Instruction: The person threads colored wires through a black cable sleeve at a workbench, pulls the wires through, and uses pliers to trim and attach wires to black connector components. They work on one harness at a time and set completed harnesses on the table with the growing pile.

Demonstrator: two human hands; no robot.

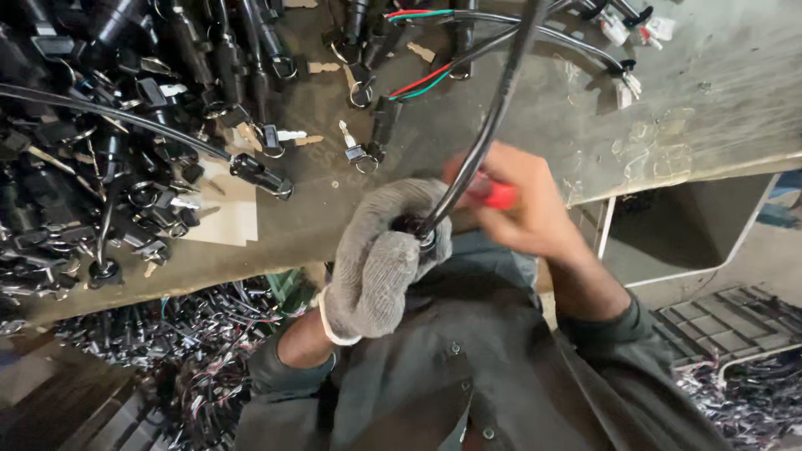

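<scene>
**Cable in both hands, pile of switch units waiting**

Far left of the table [334,225]: big heap of black key-switch assemblies [100,167] w/ keys and rings, tangled together. Can't tell which of these are finished. A bit right of the heap, one black cylinder unit [261,177] lies on a pale card [225,219], cable trailing off left. Loose keys [351,150] sit just beyond my hands.

Centre: my left hand [380,259], in a grey knit glove, is clenched round the black lock end of the piece [415,227] I'm on. The black cable [493,117] runs from that fist up and away, out the top of view. So the piece is right inside my left grip, held above my lap at the table edge, not on the table.

Just right of it: my right hand [526,213], bare, closed on a red-handled tool [497,195]; tip hidden and blurred, seems pressed at the lock end. I'd judge this unit is mid-way: in hand, being worked, not set down.

Upper right: red/green wire ends [426,82] and white connectors [628,88] on more cables. Lower left and right: bins of wire scraps [192,334] by the floor.
</scene>
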